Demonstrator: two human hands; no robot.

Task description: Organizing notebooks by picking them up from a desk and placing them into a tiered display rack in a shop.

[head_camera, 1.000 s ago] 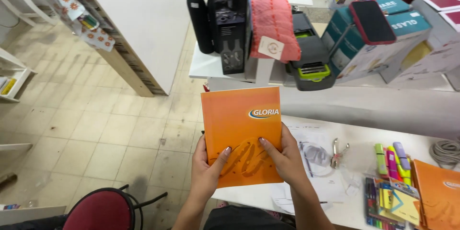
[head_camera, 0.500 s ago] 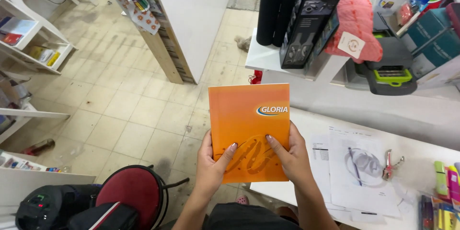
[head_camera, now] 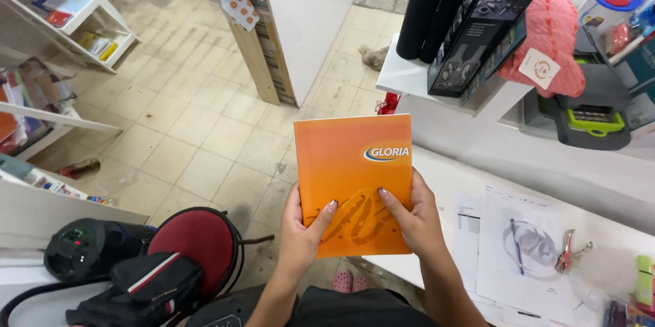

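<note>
Both hands gripping orange notebook [head_camera: 351, 180] by lower edges: left hand [head_camera: 303, 228], right hand [head_camera: 413, 221]; long axis standing upright, hovering beside white desk [head_camera: 450, 184].

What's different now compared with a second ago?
The view has swung left, so the red stool and black bag have come into sight, while the pens and markers slid out right. Both hands, left hand and right hand, still hold the orange notebook upright.

Bright even indoor light, soft faint shadows, mild sheen on the orange notebook [head_camera: 353, 177], sharp centre, wide-angle bending and slight softness toward the edges
</note>
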